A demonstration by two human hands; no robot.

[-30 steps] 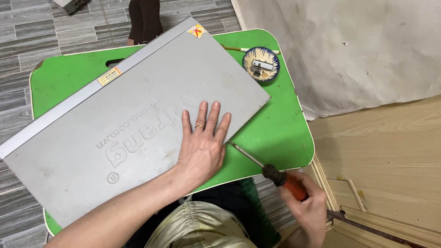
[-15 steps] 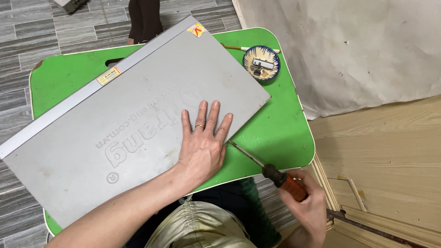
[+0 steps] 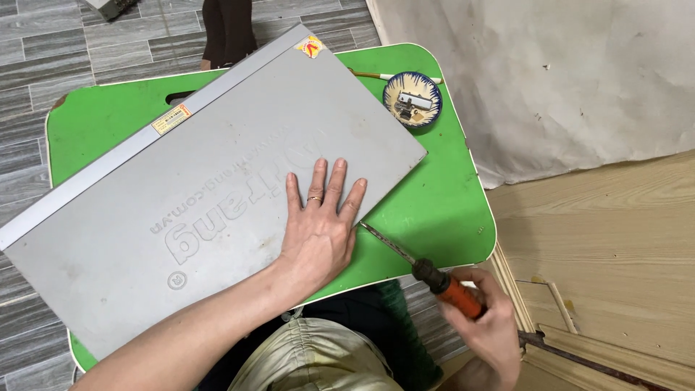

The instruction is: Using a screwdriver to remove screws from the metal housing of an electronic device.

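Pressing my flat, open left hand point(image 3: 318, 232) on the panel point(image 3: 210, 195), my right hand point(image 3: 489, 322) grips the screwdriver point(image 3: 427, 271), tip at the panel's edge, nothing loosened yet.

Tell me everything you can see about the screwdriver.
The screwdriver has an orange handle, a black collar and a thin, dull metal shaft. It lies slanted, its tip pointing up-left toward the edge of the grey panel, above the green table. The right hand grips the handle. Whether the tip touches the panel is unclear.
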